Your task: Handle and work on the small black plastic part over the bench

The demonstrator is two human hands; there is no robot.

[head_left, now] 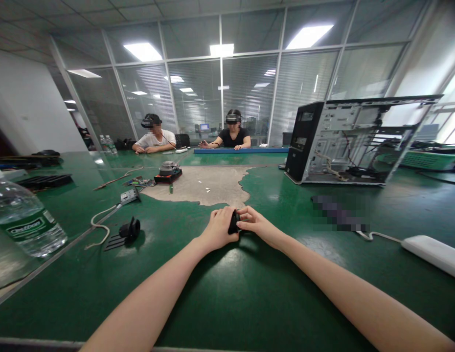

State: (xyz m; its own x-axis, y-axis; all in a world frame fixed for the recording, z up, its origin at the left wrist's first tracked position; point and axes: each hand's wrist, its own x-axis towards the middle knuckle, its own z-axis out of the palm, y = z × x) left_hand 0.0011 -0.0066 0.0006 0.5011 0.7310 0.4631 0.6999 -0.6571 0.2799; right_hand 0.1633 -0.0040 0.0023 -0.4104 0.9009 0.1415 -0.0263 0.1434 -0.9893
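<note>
Between my two hands is a small black part (234,223), mostly covered by fingers, so its kind is hidden. My left hand (220,227) wraps round it from the left, with the thumb below. From the other side, the fingers and thumb of my right hand (255,222) pinch its right edge. Both hands are close to the green table top (213,288). To the left lies a black plastic piece (129,230) with a round part and several prongs.
An opened computer case (304,142) stands at the right. A water bottle (25,220) is at the left edge. Farther back are a black-and-red box (168,176) and a circuit board (141,182). A white power strip (435,254) lies right. Two people sit across the table.
</note>
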